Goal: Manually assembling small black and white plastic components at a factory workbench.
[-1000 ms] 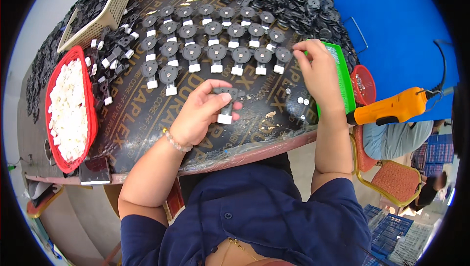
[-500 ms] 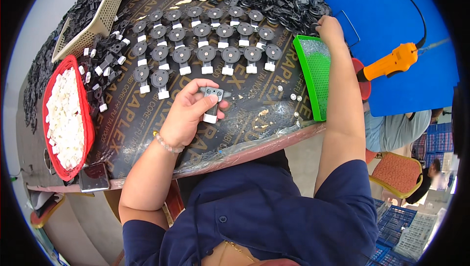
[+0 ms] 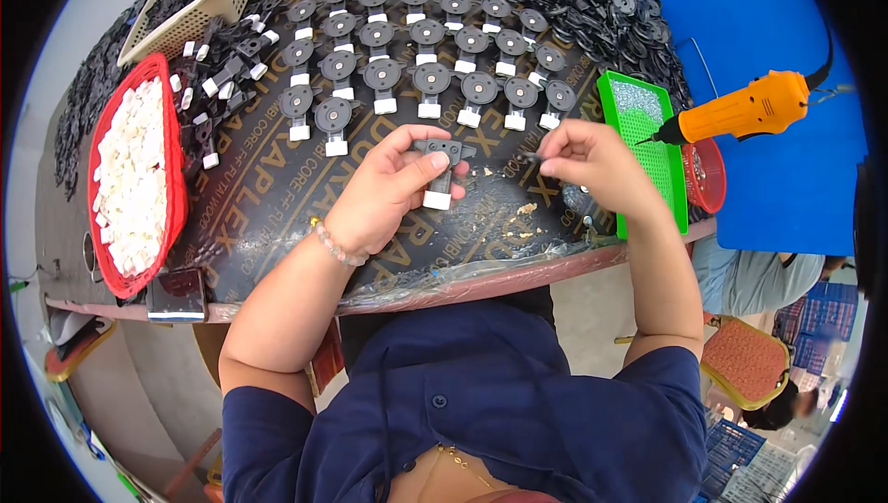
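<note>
My left hand (image 3: 384,184) grips a black plastic bracket (image 3: 443,170) between thumb and fingers, its white end piece pointing toward me. To the right of it, my right hand (image 3: 597,165) is closed in a pinch over the table. At its fingertips shows a small dark piece (image 3: 530,159), too blurred to name more exactly. Beyond both hands lie several rows of black brackets (image 3: 431,82) with round discs on top and white ends. The green tray (image 3: 686,202), with small silvery parts in it, stands just right of my right hand.
An orange electric screwdriver (image 3: 745,112) overhangs the green tray and a red bowl (image 3: 710,170). Black discs (image 3: 620,12) are heaped at the far right. At left are a red basket (image 3: 176,193) of white pieces, loose brackets (image 3: 227,77), a beige crate (image 3: 217,3) and a phone (image 3: 178,295).
My right hand has come back from the disc heap beyond the green tray toward my left hand, with a small dark piece at its fingertips. My left hand still holds the bracket.
</note>
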Demonstrator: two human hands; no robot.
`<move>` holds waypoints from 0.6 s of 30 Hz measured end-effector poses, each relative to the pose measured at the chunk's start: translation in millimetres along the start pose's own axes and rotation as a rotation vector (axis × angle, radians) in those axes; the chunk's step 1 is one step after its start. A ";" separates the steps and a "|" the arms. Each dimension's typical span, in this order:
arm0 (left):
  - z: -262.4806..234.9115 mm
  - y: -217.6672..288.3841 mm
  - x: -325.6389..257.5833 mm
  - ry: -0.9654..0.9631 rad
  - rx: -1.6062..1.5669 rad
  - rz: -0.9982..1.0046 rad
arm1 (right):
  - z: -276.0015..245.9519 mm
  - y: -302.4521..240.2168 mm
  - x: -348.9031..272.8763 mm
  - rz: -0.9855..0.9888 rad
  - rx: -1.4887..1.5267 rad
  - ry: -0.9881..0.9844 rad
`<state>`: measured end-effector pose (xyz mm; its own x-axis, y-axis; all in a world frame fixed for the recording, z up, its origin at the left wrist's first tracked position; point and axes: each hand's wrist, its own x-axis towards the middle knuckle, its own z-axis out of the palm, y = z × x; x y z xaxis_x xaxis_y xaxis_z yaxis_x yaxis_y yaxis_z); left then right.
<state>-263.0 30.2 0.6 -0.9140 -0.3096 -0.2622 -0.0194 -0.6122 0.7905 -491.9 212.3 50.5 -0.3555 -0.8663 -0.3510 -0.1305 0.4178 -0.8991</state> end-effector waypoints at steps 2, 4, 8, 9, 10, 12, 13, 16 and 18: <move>-0.9 2.5 -1.4 -0.009 -0.027 -0.010 | 12.5 1.9 -2.3 -0.309 -0.472 0.016; -1.4 5.4 -2.4 -0.009 -0.046 -0.018 | 26.2 3.2 -6.7 -0.493 -0.685 0.052; 0.6 5.5 -4.1 -0.015 -0.067 -0.009 | 38.4 8.3 -4.9 -0.690 -0.876 0.093; 1.0 4.9 -4.0 -0.010 -0.066 -0.007 | 38.7 5.6 -3.6 -0.694 -0.874 0.090; 1.3 4.1 -3.6 -0.001 -0.065 -0.001 | 37.9 0.0 -2.3 -0.618 -0.813 0.104; 0.4 2.8 -3.3 0.013 -0.063 0.005 | 37.4 -10.4 -1.0 -0.551 -0.642 0.188; -0.9 2.9 -2.6 0.000 -0.080 0.000 | 37.9 -14.2 -0.3 -0.552 -0.640 0.185; -2.3 4.0 -4.3 -0.012 -0.093 0.002 | 36.3 -18.7 4.3 -0.508 -0.737 0.089; -2.1 5.3 -4.7 -0.017 -0.091 0.007 | 41.9 -23.8 6.4 -0.423 -0.683 0.104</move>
<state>-257.9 26.8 4.8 -0.9209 -0.3021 -0.2464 0.0234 -0.6738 0.7386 -452.3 185.4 58.7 -0.2290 -0.9726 0.0395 -0.7976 0.1642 -0.5804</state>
